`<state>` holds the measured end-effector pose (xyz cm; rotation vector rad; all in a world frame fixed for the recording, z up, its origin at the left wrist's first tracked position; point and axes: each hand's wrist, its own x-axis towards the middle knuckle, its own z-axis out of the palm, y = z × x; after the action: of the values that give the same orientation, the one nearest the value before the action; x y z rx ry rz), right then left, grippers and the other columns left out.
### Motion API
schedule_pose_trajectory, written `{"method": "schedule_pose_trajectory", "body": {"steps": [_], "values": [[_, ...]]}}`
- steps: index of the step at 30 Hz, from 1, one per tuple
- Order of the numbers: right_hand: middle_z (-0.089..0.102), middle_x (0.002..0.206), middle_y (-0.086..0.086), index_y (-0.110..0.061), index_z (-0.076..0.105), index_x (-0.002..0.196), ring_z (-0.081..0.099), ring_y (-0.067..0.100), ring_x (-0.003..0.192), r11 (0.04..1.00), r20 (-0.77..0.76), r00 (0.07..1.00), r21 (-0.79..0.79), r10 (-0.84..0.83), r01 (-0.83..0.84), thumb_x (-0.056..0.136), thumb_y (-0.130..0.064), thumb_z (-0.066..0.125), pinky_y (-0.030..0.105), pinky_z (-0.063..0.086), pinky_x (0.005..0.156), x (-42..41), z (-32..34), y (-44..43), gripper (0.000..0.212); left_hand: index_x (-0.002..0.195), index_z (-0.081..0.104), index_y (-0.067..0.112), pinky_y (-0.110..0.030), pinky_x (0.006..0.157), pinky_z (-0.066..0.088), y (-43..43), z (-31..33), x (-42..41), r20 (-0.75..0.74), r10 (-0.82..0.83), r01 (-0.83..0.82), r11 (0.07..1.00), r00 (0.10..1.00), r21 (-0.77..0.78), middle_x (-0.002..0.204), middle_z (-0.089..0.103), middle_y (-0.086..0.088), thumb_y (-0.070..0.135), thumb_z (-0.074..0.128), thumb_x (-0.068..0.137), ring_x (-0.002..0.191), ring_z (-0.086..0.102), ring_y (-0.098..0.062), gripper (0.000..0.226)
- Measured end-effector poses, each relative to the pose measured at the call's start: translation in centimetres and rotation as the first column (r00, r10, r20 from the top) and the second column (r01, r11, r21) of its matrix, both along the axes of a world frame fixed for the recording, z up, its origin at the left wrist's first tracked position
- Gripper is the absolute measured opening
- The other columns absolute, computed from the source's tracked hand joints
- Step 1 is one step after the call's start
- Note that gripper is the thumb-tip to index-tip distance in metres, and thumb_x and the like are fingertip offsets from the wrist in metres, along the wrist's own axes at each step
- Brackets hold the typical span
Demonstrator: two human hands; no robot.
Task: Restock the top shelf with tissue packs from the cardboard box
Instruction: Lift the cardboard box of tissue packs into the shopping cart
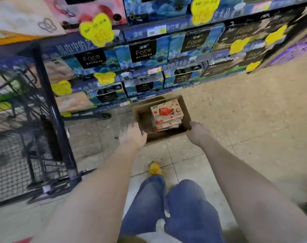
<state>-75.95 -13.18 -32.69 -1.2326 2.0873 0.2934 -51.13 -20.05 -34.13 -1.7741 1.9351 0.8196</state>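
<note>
Red-printed tissue packs (166, 114) are lying stacked in the cardboard box (140, 118); left hand (132, 135) is hovering spread, right hand (197, 131) grip indeterminable.

Dim indoor light, motion blur, wide-angle bending at edges

Both bare arms stretch forward and down, nearly straight. The left hand (132, 135) is loosely spread, palm down; the right hand (198, 131) droops at the wrist (fingers blurred).

Loose blue jeans (184, 207); seemingly a yellow shoe (154, 168).
</note>
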Motion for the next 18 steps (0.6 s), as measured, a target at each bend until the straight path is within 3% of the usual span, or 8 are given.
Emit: {"method": "schedule_pose_trajectory", "body": {"steps": [3, 6, 13, 18], "values": [[0.052, 0.146, 0.022, -0.002, 0.044, 0.148, 0.049, 0.038, 0.133, 0.998, 0.027, 1.0, 0.059, -0.003, 0.001, 0.105, -0.023, 0.045, 0.037, 0.042, 0.103, -2.2, -3.6, -2.9, 0.048, 0.144, 0.048, 0.015, -0.045, 0.102, 0.045, -1.7, -2.5, -0.9, 0.024, 0.085, -0.086, 0.995, 0.996, 0.053, 0.14, 0.057, -0.018, 0.047, 0.044, 0.102, 0.129, 0.054, -0.039, 0.052], [0.058, 0.138, 0.025, -0.001, 0.055, 0.138, 0.055, 0.04, 0.128, 0.997, 0.045, 0.999, 0.074, -0.02, 0.016, 0.103, -0.025, 0.049, 0.038, 0.044, 0.098, -4.8, -7.7, -5.3, 0.043, 0.14, 0.05, 0.007, -0.04, 0.091, 0.047, -3.8, -5.1, -2.2, 0.042, 0.13, -0.134, 0.981, 0.991, 0.138, 0.135, 0.058, -0.019, 0.043, 0.041, 0.106, 0.122, 0.057, -0.038, 0.05], [0.07, 0.123, 0.02, -0.01, 0.069, 0.124, 0.066, 0.036, 0.111, 0.98, 0.108, 0.976, 0.075, -0.191, 0.184, 0.101, -0.034, 0.049, 0.029, 0.043, 0.075, -11.0, -17.9, -10.6, 0.038, 0.148, 0.043, 0.012, -0.048, 0.104, 0.045, -7.7, -13.5, -6.0, 0.062, 0.39, -0.395, 0.909, 0.919, 0.135, 0.144, 0.053, -0.017, 0.047, 0.044, 0.103, 0.128, 0.054, -0.041, 0.057], [0.062, 0.136, 0.024, -0.008, 0.054, 0.144, 0.06, 0.041, 0.121, 0.982, 0.108, 0.981, 0.117, -0.163, 0.15, 0.105, -0.032, 0.046, 0.04, 0.051, 0.097, -14.7, -25.5, -13.7, 0.046, 0.151, 0.043, 0.015, -0.05, 0.106, 0.048, -9.8, -21.2, -8.2, 0.064, 0.516, -0.52, 0.847, 0.854, 0.114, 0.151, 0.053, -0.016, 0.05, 0.043, 0.104, 0.13, 0.056, -0.04, 0.059]]}}
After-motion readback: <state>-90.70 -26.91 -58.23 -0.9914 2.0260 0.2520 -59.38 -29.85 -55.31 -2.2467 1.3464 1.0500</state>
